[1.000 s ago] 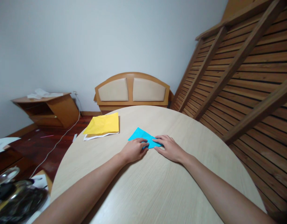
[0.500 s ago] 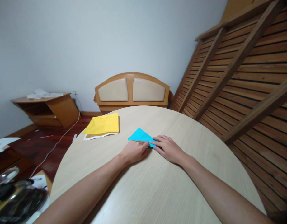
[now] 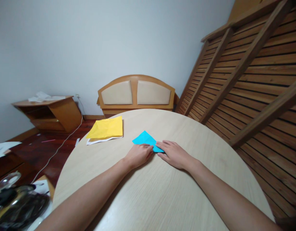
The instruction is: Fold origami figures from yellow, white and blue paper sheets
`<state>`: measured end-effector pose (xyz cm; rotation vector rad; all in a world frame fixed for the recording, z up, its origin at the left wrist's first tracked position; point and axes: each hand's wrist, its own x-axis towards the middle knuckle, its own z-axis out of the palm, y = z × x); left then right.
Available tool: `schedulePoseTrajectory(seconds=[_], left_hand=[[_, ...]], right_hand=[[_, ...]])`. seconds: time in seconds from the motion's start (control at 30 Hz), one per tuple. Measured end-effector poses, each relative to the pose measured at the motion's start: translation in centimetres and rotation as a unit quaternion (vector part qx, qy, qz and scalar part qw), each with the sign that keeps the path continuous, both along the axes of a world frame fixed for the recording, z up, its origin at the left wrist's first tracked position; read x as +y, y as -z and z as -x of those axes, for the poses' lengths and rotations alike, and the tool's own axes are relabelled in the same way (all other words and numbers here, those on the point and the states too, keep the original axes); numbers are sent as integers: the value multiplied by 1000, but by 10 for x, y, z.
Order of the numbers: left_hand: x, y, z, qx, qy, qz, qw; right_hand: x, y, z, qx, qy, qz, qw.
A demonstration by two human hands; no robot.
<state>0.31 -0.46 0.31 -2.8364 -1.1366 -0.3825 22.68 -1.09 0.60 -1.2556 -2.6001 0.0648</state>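
A folded piece of blue paper (image 3: 145, 140) lies flat near the middle of the round light-wood table (image 3: 162, 192). My left hand (image 3: 139, 155) rests on its near left edge, fingers pressing down on the paper. On the near right corner lies my right hand (image 3: 173, 153), fingertips flat on the paper. The two hands almost touch each other. The near part of the paper is hidden under my fingers.
A yellow sheet (image 3: 106, 128) on top of a white sheet lies at the table's far left. Behind the table stands a wooden headboard (image 3: 136, 93). Slatted wooden frames (image 3: 254, 73) lean at the right. A low wooden stand (image 3: 48, 112) and dark clutter (image 3: 15, 202) are at the left.
My right hand has slid left along the paper's near edge toward my left hand, covering more of the blue paper. My left hand has barely moved.
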Motion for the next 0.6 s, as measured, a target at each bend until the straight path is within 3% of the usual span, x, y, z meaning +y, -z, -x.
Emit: schedulePoseTrajectory(seconds=[0.2,0.37,0.6], left_hand=[[1,4,1,-22,6,-15,1000],[-1,1,0,-1,6,-23,1000],[-2,-4,1,42,-7,-42,998]], right_hand=[[2,1,-11,-20,9,-17,1000],[-4,-2,6,-40,-44,-98,993],[-2,-5,21,-39,-71,-126,989]])
